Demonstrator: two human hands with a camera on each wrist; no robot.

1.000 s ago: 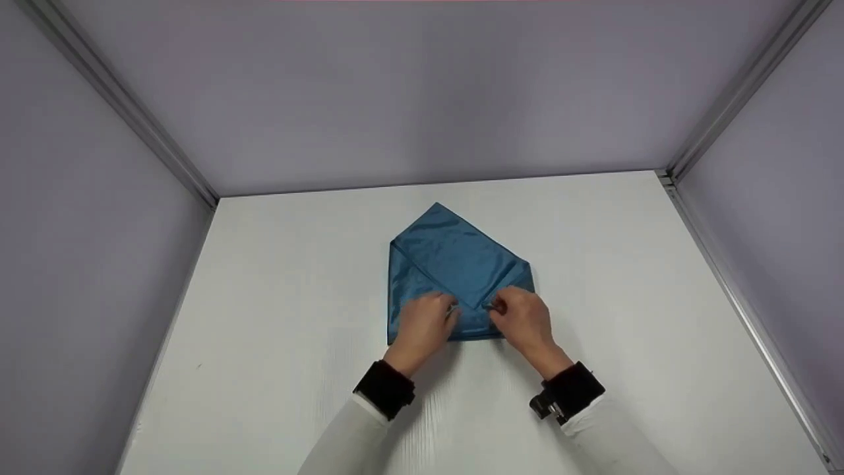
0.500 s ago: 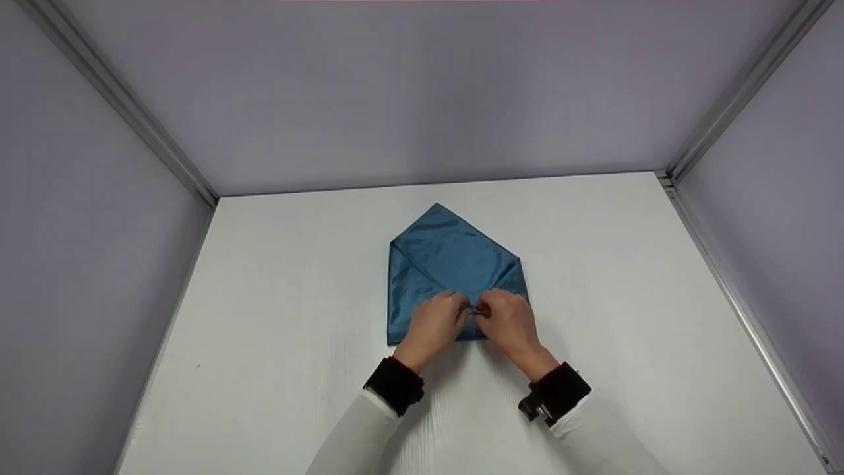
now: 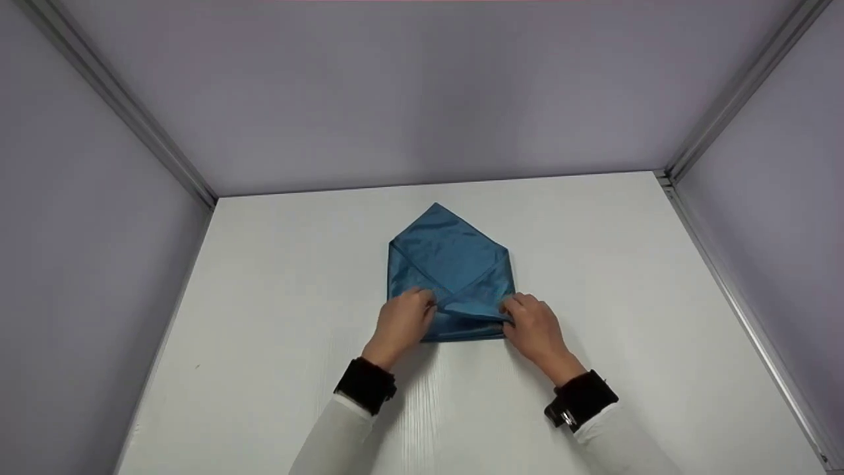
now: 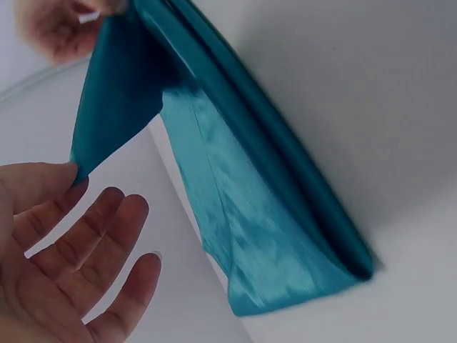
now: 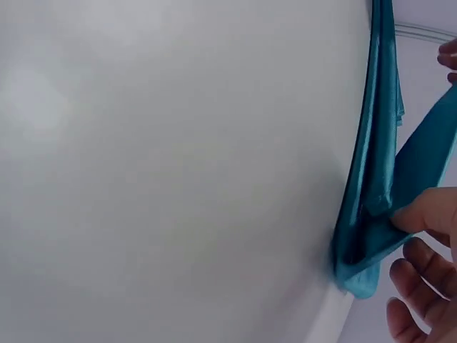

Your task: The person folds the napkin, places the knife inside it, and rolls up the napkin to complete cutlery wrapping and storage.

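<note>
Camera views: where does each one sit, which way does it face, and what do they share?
Head: above, facing forward and down at the blue cloth on the white table; both hands and sleeves show.
Left wrist: beside the left hand, facing the lifted cloth edge.
Right wrist: low by the right hand, along the table.
All three share the cloth.

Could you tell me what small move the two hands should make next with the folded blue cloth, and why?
Probably lay the lifted near flap down flat and press it. The left hand and right hand each pinch an end of it, and it stands raised off the blue cloth.
</note>
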